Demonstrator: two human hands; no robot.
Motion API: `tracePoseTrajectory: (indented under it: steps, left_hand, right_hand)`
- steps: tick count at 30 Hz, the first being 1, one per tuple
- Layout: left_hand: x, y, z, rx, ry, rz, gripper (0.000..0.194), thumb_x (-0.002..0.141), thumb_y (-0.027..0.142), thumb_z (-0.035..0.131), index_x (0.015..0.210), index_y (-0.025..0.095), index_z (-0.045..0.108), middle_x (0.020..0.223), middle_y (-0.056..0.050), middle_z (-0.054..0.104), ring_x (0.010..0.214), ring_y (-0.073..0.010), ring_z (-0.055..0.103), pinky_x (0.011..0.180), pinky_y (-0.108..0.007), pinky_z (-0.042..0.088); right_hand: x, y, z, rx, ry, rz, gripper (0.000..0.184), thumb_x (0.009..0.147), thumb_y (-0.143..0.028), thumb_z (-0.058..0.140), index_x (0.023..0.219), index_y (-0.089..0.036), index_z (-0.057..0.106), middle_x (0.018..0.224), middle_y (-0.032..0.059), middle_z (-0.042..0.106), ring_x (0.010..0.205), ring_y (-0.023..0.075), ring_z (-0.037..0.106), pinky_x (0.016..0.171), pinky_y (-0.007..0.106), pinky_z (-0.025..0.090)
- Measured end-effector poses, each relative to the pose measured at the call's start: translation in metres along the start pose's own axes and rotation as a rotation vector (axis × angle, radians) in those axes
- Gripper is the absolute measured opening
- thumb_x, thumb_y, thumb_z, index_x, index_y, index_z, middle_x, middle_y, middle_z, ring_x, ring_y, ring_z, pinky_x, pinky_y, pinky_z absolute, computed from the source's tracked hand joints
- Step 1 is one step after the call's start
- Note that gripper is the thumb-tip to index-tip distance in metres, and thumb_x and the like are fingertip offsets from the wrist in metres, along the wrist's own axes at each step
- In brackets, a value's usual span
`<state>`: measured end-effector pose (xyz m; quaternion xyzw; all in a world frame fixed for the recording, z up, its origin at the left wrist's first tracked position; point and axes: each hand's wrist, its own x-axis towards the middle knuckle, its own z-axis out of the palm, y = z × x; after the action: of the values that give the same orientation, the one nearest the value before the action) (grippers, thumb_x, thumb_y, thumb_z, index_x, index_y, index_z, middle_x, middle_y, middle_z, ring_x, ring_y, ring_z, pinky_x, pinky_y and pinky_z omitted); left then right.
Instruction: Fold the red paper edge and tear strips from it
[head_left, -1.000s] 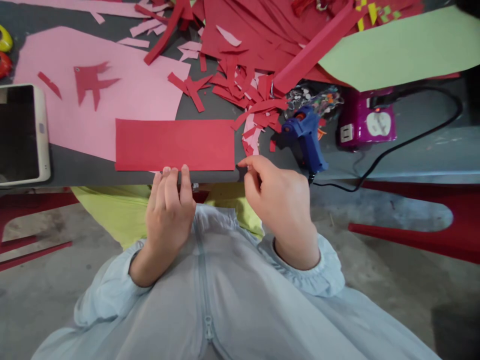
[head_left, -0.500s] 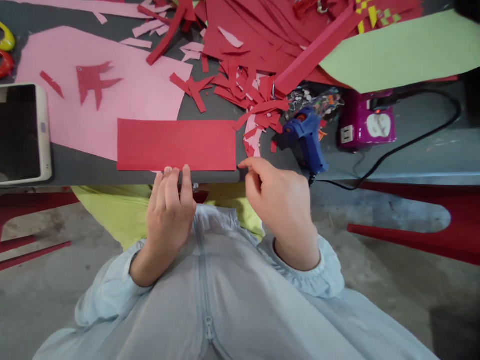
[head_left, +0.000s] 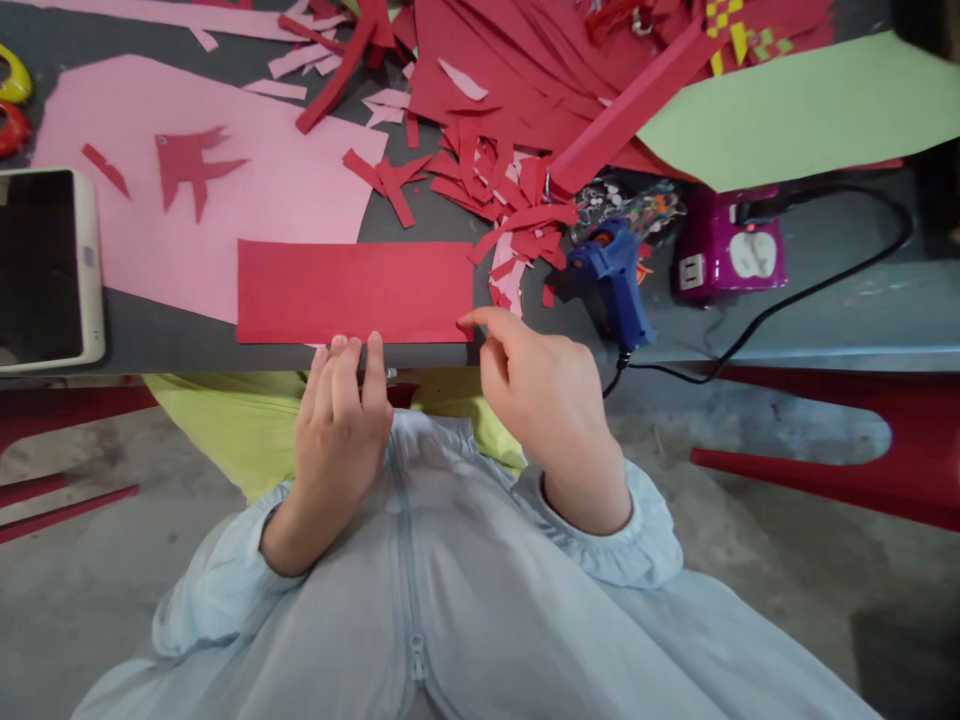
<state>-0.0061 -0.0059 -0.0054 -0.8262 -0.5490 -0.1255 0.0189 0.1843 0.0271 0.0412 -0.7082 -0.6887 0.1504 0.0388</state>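
A red rectangular sheet of paper (head_left: 352, 285) lies lengthwise near the table's front edge, its left part over a larger pink sheet (head_left: 285, 190). My left hand (head_left: 341, 420) rests at the red sheet's lower edge, fingers stretched out and tips on that edge. At the sheet's lower right corner, my right hand (head_left: 544, 385) touches it with an extended index finger; the other fingers are curled underneath and partly hidden. Neither hand appears to hold anything. A red fish-shaped cutout (head_left: 191, 165) lies on the pink sheet.
A blue glue gun (head_left: 619, 285) with a black cord lies right of my right hand, beside a purple power socket box (head_left: 739, 255). Red scraps (head_left: 487, 170) are heaped behind. A phone (head_left: 45, 265) is at left, a green sheet (head_left: 810, 105) at back right.
My right hand has moved slightly left, its index fingertip going from just beside the red sheet onto its lower right corner. My left hand has stayed in place.
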Motion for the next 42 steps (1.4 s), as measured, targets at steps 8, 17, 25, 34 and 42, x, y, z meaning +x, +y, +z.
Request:
tracePoseTrajectory:
  steps: [8, 17, 25, 34, 42]
  left_hand:
    - [0.001, 0.000, 0.001, 0.012, 0.032, 0.017, 0.053, 0.092, 0.016, 0.048, 0.144, 0.003, 0.050, 0.131, -0.024, 0.064, 0.131, -0.0329, 0.059, 0.116, -0.050, 0.045]
    - [0.000, -0.002, 0.006, -0.002, 0.034, -0.008, 0.055, 0.092, 0.015, 0.047, 0.146, 0.007, 0.049, 0.131, -0.022, 0.064, 0.131, -0.0317, 0.059, 0.117, -0.052, 0.043]
    - [0.000, 0.001, 0.004, 0.010, 0.047, -0.002, 0.055, 0.092, 0.015, 0.047, 0.146, 0.005, 0.050, 0.132, -0.022, 0.064, 0.131, -0.0314, 0.059, 0.117, -0.051, 0.044]
    - [-0.001, 0.004, 0.002, 0.084, 0.045, 0.023, 0.050, 0.092, 0.012, 0.047, 0.141, 0.001, 0.053, 0.129, -0.024, 0.065, 0.128, -0.0321, 0.062, 0.114, -0.049, 0.048]
    - [-0.010, -0.007, -0.004, -0.040, 0.012, -0.004, 0.050, 0.094, 0.018, 0.048, 0.142, 0.007, 0.054, 0.135, -0.020, 0.064, 0.135, -0.0297, 0.056, 0.123, -0.053, 0.032]
  right_hand:
    - [-0.006, 0.010, 0.003, 0.028, 0.051, 0.017, 0.048, 0.088, -0.021, 0.036, 0.118, -0.022, 0.073, 0.063, 0.0035, 0.067, 0.050, 0.0156, 0.048, 0.056, 0.030, 0.025]
    - [-0.007, 0.011, 0.004, 0.056, 0.127, 0.034, 0.042, 0.092, -0.027, 0.040, 0.113, -0.020, 0.075, 0.062, 0.0033, 0.067, 0.052, 0.0157, 0.052, 0.056, 0.028, 0.027]
    - [-0.004, 0.007, 0.008, 0.086, 0.071, 0.001, 0.030, 0.094, -0.036, 0.051, 0.106, -0.020, 0.074, 0.065, 0.0009, 0.068, 0.056, 0.0149, 0.055, 0.058, 0.028, 0.028]
    - [-0.003, 0.008, 0.008, 0.020, 0.109, -0.053, 0.036, 0.092, -0.037, 0.057, 0.120, -0.023, 0.075, 0.069, 0.0041, 0.073, 0.058, 0.0171, 0.061, 0.058, 0.028, 0.032]
    - [-0.004, 0.011, 0.015, -0.025, 0.159, -0.029, 0.033, 0.089, -0.041, 0.065, 0.113, -0.025, 0.080, 0.067, 0.0090, 0.076, 0.054, 0.0190, 0.059, 0.055, 0.029, 0.031]
